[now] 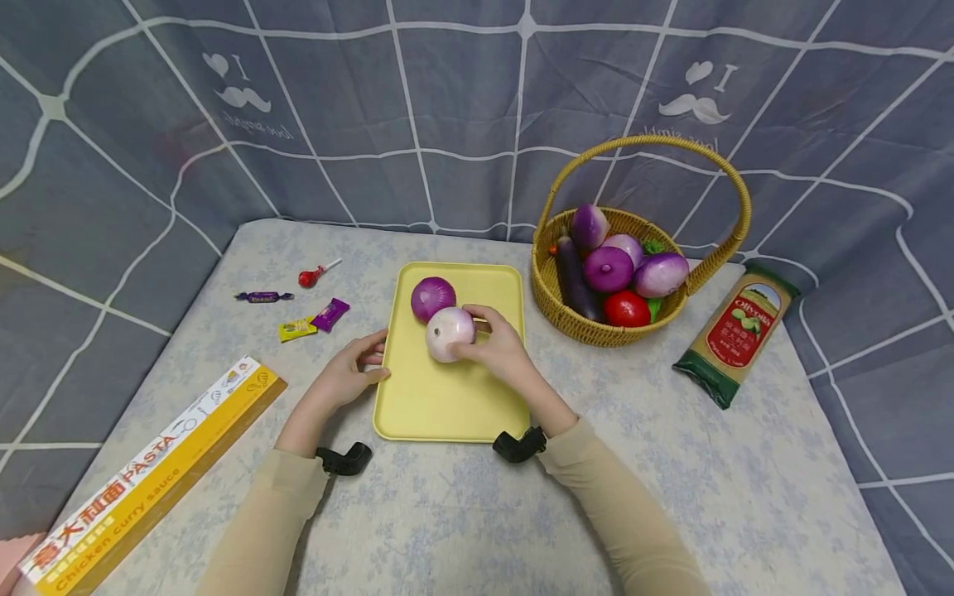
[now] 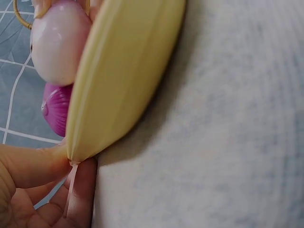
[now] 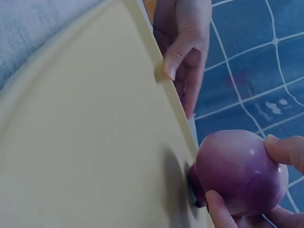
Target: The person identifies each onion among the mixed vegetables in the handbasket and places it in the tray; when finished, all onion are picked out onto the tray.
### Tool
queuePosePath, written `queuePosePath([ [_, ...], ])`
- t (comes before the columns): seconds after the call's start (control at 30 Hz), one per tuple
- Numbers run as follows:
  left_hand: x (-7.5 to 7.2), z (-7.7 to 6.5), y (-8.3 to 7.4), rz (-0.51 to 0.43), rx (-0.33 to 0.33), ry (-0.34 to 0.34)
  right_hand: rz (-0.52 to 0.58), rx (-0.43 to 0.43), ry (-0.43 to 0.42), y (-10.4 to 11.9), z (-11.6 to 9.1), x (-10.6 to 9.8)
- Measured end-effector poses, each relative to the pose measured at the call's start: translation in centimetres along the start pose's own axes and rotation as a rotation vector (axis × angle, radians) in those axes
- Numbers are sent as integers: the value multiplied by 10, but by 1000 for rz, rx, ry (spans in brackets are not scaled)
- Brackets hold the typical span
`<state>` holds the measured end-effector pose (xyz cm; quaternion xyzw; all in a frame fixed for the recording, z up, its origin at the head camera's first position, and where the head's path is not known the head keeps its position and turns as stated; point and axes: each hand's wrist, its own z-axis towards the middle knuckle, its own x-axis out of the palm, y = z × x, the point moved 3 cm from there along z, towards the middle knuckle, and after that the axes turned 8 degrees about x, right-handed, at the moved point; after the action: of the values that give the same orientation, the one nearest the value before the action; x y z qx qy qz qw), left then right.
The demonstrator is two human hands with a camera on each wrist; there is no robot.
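My right hand [image 1: 501, 346] grips a pale white-and-purple onion [image 1: 450, 334] with thumb and fingers around it. In the right wrist view this onion [image 3: 240, 171] is held over the yellow tray [image 3: 95, 114], which shows a shadow. A darker purple onion [image 1: 433, 299] sits toward the tray's far left, just behind the held one and partly hidden by it in both wrist views. My left hand [image 1: 350, 370] pinches the left rim of the tray [image 1: 447, 414]; in the left wrist view the thumb lies on the rim and fingers are beneath it.
A wicker basket [image 1: 589, 331] with an eggplant [image 1: 575, 280], a tomato [image 1: 627, 309] and several onions stands back right, beside a green-ended pasta bag [image 1: 738, 335]. Leftward lie a lollipop [image 1: 309, 277], wrapped candies [image 1: 330, 314] and a long pasta box [image 1: 149, 480]. A patterned curtain surrounds the table.
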<state>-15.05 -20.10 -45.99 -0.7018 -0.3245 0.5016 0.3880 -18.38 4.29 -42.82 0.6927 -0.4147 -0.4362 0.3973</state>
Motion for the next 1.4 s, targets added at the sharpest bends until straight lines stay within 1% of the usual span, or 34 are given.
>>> queuePosePath([
  [0.13,0,0,0,-5,-5,-4,-31,13,15,0,1,9],
  [0.3,0,-1,0,-11,-4,-6,-67,19,26,-2,3,14],
  [0.67,0,0,-1,-8,-14,0,-13,31,41,-5,3,16],
  [1.0,0,0,1,-6,-12,6,-40,30,38,-7,6,20],
  [1.2,0,0,1,1,-21,4,-28,49,37,-7,6,20],
  [1.4,0,1,2,-3,-20,0,-17,48,46,-6,3,16],
])
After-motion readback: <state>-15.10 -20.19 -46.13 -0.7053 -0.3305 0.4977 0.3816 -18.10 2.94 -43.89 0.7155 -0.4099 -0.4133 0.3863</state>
